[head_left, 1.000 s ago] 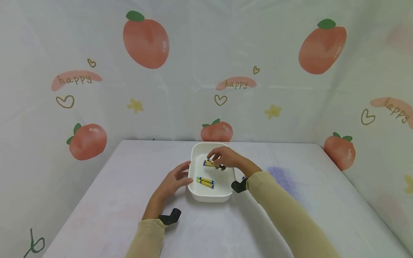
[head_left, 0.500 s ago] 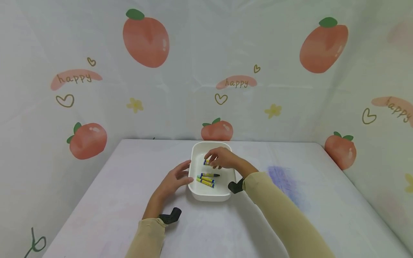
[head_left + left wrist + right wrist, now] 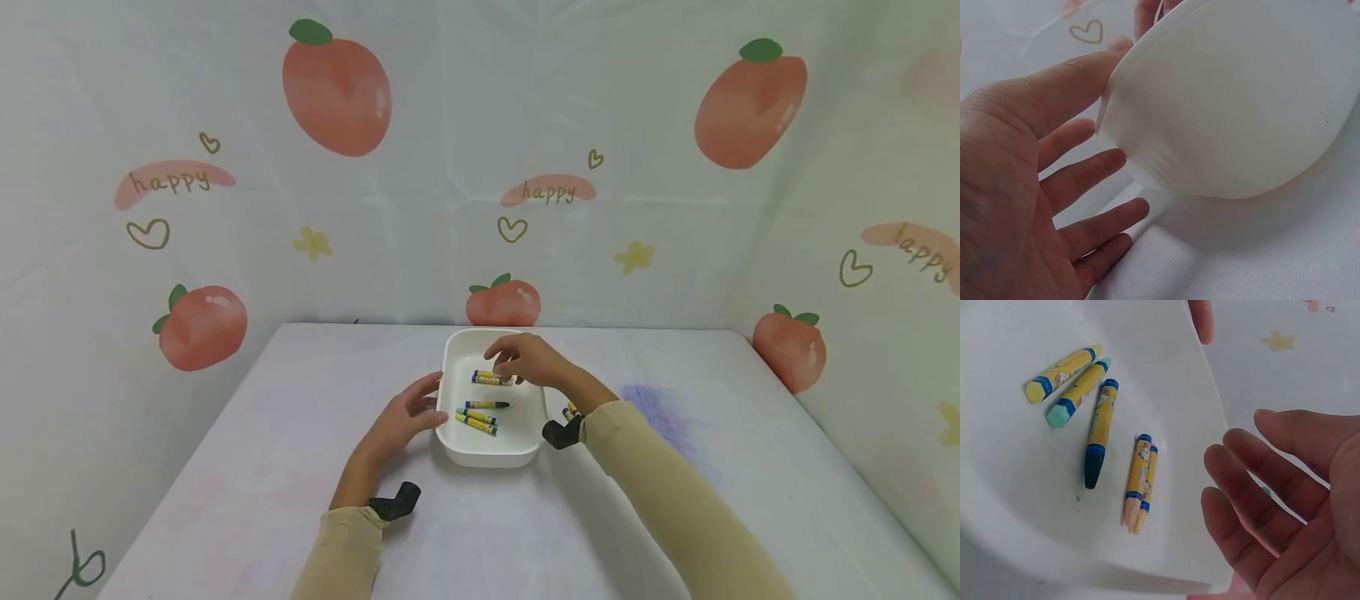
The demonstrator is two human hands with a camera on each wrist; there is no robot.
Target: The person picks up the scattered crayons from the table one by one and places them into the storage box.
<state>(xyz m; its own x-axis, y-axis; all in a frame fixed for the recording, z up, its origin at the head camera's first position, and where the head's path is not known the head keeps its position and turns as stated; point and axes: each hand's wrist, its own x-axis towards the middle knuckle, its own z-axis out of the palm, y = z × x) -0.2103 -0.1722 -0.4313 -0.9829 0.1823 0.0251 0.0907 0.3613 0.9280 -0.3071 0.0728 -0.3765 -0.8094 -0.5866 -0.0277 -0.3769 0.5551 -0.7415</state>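
A white plastic tray [image 3: 491, 460] stands on the table with several crayons in it. The thumb of my left hand [image 3: 405, 421] touches its left rim; the other fingers lie straight against the outer wall. My right hand [image 3: 534, 360] hovers over the tray's back right part, fingers relaxed and holding nothing. In the right wrist view, a yellow crayon [image 3: 1063, 374], a mint green crayon [image 3: 1079, 392] and a dark green crayon [image 3: 1101, 432] lie near one another. Two peach-coloured crayons [image 3: 1139, 478] lie side by side, close to the right hand's fingertips.
On the table right of the tray, more crayons [image 3: 572, 410] show beside the right wrist, partly hidden by it. A purple smudge [image 3: 660, 417] marks the white tablecloth [image 3: 300, 433]. A printed cloth wall [image 3: 435, 250] stands behind the table.
The right hand let go of the dark green crayon, which now lies beside the yellow and mint ones. Then the hand moved slightly right. The left hand stayed at the tray.
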